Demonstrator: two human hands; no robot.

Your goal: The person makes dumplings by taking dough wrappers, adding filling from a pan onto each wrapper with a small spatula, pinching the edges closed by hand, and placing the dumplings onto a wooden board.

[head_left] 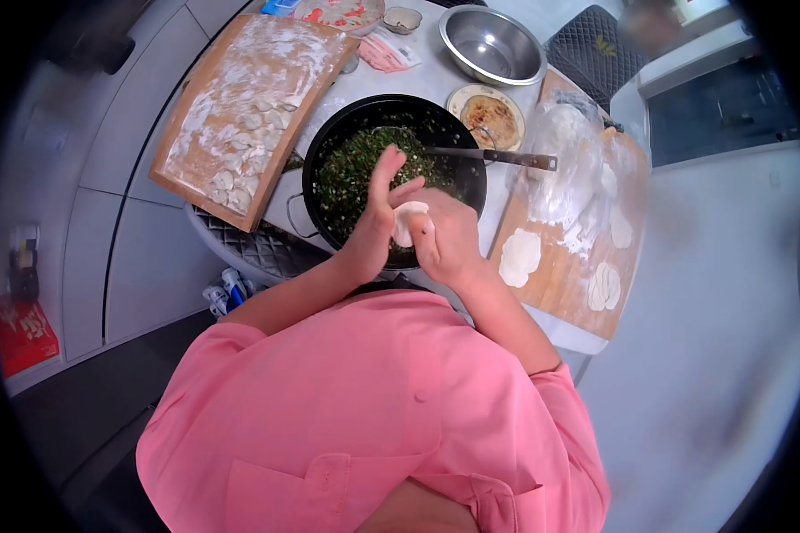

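Both hands meet over the near side of a black pan (473,182) that holds chopped green filling with red bits (351,173). Between them is a small piece of white dough (409,224). My right hand (446,233) grips the dough, its thumb lying across it. Against the dough's left side rests my left hand (375,222), its fingers pointing up and partly apart. A flat utensil with a dark handle (507,158) lies in the pan and sticks out over the right rim. Whether filling is inside the dough cannot be seen.
At the left, a floured wooden board (280,67) bears several dumplings (240,164). The right board (542,298) carries dough wrappers (520,258) and a plastic bag with dough (562,164). Behind the pan are a steel bowl (493,44) and a plate with a browned flatbread (489,122).
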